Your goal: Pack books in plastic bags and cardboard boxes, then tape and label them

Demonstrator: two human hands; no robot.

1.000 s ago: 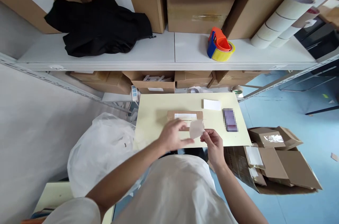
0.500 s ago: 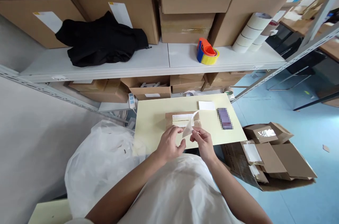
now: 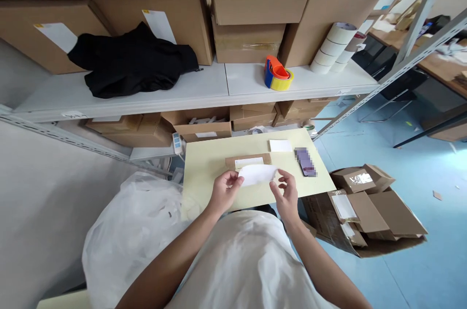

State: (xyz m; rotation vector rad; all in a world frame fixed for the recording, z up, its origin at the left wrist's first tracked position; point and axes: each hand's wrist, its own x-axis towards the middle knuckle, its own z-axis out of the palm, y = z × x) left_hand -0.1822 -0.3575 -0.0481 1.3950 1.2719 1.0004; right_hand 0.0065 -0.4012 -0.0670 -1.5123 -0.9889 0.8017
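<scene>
A white paper slip (image 3: 257, 174), curved along its length, is stretched level between my two hands. My left hand (image 3: 223, 192) pinches its left end with thumb and fingers. At the right end, my right hand (image 3: 286, 194) is closed on the edge, thumb in front. Behind and partly under the slip, a small cardboard box (image 3: 230, 163) lies on the pale yellow table (image 3: 204, 177). A white label (image 3: 253, 160) is stuck on the box's top. The slip hides the box's near part.
On the table's right lie a white stack of slips (image 3: 280, 146) and a phone (image 3: 305, 162). Above the table, a shelf (image 3: 204, 86) bears a tape dispenser (image 3: 278, 75), tape rolls (image 3: 333, 48), black cloth (image 3: 134, 61) and boxes. A plastic bag (image 3: 131, 231) and a carton (image 3: 328, 216) flank me.
The slip has gone from hanging upright in my right hand to lying broad side up between both hands. My left hand has taken its left end. The view has shifted slightly.
</scene>
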